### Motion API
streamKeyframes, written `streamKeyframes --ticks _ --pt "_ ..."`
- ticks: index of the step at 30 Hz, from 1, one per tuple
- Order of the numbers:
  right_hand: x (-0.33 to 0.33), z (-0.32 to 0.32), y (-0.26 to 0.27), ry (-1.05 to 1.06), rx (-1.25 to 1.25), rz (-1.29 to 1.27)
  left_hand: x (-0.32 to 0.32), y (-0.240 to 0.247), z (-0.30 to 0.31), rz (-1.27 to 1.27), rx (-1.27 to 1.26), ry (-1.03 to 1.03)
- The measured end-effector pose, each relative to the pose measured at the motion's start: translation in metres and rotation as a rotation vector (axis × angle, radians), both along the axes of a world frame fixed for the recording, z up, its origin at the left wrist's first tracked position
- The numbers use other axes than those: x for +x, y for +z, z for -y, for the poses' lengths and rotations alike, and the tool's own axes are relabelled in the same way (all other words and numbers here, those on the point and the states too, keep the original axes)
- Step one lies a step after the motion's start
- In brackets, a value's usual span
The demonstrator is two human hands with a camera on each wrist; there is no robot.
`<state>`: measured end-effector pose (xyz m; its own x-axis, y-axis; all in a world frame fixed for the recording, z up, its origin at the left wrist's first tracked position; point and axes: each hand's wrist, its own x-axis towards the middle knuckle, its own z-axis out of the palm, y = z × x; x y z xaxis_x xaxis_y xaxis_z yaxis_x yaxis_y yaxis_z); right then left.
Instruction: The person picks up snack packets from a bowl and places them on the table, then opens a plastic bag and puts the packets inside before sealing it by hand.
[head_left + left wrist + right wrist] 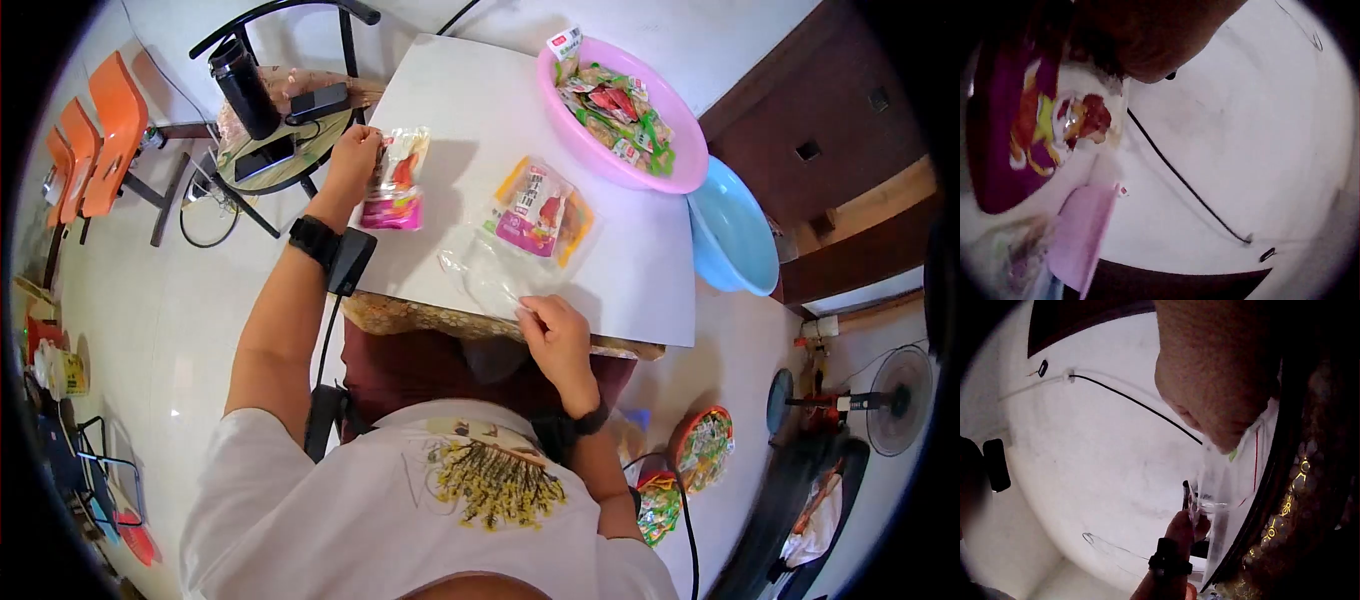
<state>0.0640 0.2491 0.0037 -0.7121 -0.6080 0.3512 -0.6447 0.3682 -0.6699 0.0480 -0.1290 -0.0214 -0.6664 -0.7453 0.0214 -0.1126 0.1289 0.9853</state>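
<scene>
My left hand (357, 165) grips the side of a snack pouch (398, 185), white above and pink-purple below, over the left part of the white table (470, 100). In the left wrist view, that pouch (1041, 125) shows a cartoon figure and a red food picture. At the table's front edge, my right hand (557, 340) pinches the near edge of a clear plastic bag (490, 270). A second purple-and-white pouch (535, 220) lies at the bag's far end, over a yellow-edged packet (577, 235).
A pink basin (680, 150) of small packets stands at the table's back right, beside a blue basin (735, 230). Left of the table, a chair (235, 145) bears a black bottle (245, 90) and a phone (265, 157). Baskets of packets (703, 450) sit on the floor at right.
</scene>
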Motion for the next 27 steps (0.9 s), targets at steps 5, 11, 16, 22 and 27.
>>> streamKeyframes --ticks 5,11,16,22,27 --pt "0.000 0.000 -0.001 0.003 -0.003 0.001 0.004 0.003 -0.003 0.198 -0.258 -0.167" --pt "0.000 -0.003 0.004 0.000 0.015 0.015 0.049 0.031 -0.037 0.508 -0.944 -0.110" --pt "0.001 -0.003 0.003 0.024 0.028 0.007 0.069 0.041 -0.071 0.608 -0.892 -0.136" --pt "0.003 -0.007 0.007 0.012 -0.020 0.023 0.066 0.027 -0.075 0.260 -0.310 -0.117" --pt "0.001 -0.007 0.011 -0.049 -0.088 -0.026 0.106 0.024 -0.060 0.046 0.252 -0.165"
